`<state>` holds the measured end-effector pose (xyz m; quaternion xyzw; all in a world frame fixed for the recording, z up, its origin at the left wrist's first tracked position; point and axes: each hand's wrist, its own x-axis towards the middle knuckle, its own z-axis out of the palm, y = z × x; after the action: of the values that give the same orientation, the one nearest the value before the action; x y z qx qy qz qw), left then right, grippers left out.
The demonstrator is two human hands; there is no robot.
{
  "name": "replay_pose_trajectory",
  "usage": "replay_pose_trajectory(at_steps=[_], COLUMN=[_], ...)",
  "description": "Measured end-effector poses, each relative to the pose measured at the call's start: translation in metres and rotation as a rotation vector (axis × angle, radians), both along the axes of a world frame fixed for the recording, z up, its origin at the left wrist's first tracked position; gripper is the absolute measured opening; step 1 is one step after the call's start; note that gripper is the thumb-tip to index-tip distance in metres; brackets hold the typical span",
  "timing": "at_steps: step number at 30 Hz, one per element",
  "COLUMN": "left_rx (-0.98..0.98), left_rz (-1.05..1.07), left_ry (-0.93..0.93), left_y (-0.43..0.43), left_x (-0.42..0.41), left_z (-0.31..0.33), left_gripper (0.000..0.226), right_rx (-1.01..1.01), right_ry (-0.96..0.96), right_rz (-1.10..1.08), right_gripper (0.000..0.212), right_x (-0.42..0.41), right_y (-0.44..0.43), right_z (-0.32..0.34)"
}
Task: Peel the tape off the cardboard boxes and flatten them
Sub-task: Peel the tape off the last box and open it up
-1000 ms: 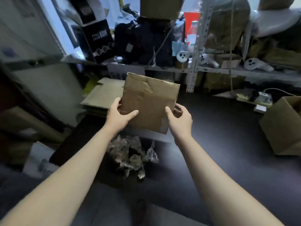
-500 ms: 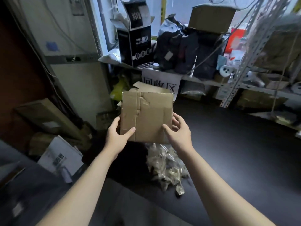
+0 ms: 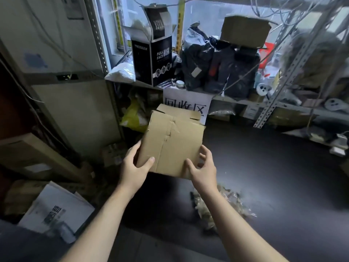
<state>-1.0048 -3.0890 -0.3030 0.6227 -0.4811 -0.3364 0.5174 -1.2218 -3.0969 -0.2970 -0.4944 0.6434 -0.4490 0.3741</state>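
A flattened brown cardboard box (image 3: pixel 173 140) is held in mid-air in front of me, tilted away, with creases down its middle. My left hand (image 3: pixel 135 168) grips its lower left corner, thumb on top. My right hand (image 3: pixel 203 168) grips its lower right corner, thumb on top and fingers curled underneath. Just behind the held box lies a pile of flattened cardboard (image 3: pixel 179 110), below a white paper sign (image 3: pixel 187 103). A heap of peeled, crumpled tape (image 3: pixel 217 205) lies on the dark floor under my right forearm.
Metal shelving (image 3: pixel 273 95) runs along the back, crowded with a black mask box (image 3: pixel 153 57), dark bags (image 3: pixel 217 69) and a brown carton (image 3: pixel 245 31). A yellow bag (image 3: pixel 134 116) sits under the shelf. Long cartons (image 3: pixel 34 154) and a white box (image 3: pixel 56 207) lie at left.
The view has swung left and closer to the shelf. Both hands carried the flat box forward and tilted it toward the cardboard pile; the tape heap now lies to the right.
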Motion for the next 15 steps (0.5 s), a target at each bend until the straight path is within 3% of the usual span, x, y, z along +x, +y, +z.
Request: replay_pose_trajectory(at_steps=[5,9,15], left_rx=[-0.093,-0.199,-0.354], left_rz=[0.000,0.004,-0.046], left_ry=[-0.207,-0.422,-0.650], left_y=[0.001,0.009,0.018], left_x=[0.009,-0.002,-0.024], left_z=[-0.009,-0.010,-0.003], left_gripper=[0.056,0.055,0.044], right_rx=[0.123,0.181,0.236], right_ry=[0.134,0.172,-0.210], right_rz=[0.121,0.167,0.166], right_gripper=[0.093,0.090,0.100], right_x=[0.019,0.018,0.006], right_y=[-0.005,-0.006,0.003], right_z=[-0.016,-0.032,-0.032])
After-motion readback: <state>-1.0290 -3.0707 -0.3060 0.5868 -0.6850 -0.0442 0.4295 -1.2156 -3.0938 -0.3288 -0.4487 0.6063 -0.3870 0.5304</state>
